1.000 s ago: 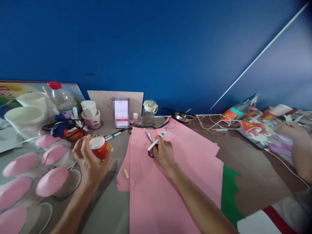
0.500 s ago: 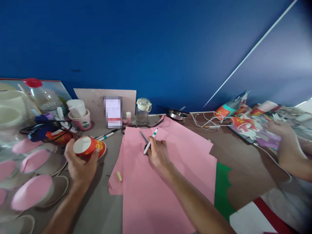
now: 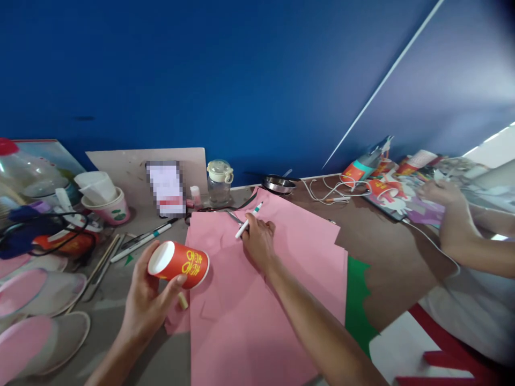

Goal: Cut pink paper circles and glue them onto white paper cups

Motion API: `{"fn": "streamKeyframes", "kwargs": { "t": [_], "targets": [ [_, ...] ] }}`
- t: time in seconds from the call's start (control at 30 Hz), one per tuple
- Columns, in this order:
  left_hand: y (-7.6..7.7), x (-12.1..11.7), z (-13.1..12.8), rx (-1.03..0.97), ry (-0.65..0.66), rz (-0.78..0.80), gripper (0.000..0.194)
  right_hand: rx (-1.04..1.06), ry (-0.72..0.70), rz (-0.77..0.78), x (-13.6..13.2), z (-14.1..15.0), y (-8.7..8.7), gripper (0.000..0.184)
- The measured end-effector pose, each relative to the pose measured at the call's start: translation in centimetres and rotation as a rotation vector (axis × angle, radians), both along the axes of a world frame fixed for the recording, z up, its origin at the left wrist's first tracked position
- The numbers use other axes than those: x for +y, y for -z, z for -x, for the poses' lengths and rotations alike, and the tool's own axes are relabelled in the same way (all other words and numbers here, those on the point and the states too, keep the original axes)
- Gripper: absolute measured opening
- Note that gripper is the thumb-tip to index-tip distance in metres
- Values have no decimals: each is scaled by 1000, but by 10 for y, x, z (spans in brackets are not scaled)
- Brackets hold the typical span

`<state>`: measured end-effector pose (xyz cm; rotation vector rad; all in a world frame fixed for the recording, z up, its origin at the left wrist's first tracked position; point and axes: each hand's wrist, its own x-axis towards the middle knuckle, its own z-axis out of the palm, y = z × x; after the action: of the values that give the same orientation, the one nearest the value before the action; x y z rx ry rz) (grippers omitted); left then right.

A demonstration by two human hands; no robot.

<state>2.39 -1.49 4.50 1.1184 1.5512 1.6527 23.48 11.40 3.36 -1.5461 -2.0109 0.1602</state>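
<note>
My left hand grips a red paper cup with yellow characters, tilted on its side above the left edge of the pink paper. The cup's white round end faces left. In my right hand is a white marker with a green band, its dark tip pointing up and away. That hand rests low over the pink sheets. Partly covered by it, scissors lie on the paper. A small pale yellow piece sits below the cup.
Several pale cups with pink ends lie at left, near a tangle of black cable. A phone and a glass jar stand at the back. At right are green paper and another person's arm.
The red cup in my left hand has moved right, from beside the pink paper to over its edge. My right hand keeps the marker and has shifted little. The view has turned right.
</note>
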Motion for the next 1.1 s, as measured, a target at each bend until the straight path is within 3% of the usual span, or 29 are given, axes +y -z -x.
{"fn": "streamKeyframes", "kwargs": {
  "t": [0.17,0.33,0.67,1.1],
  "targets": [
    [-8,3,-10,59,93,66,76,302,-34,-104,-1,4,3,40],
    [-2,19,-26,212,131,62,73,483,-13,-111,3,2,7,39],
    [7,29,-64,329,199,39,68,479,30,-131,10,-5,2,40],
    [20,34,-70,447,205,45,72,424,-10,-124,9,-7,-1,37]
  ]
}}
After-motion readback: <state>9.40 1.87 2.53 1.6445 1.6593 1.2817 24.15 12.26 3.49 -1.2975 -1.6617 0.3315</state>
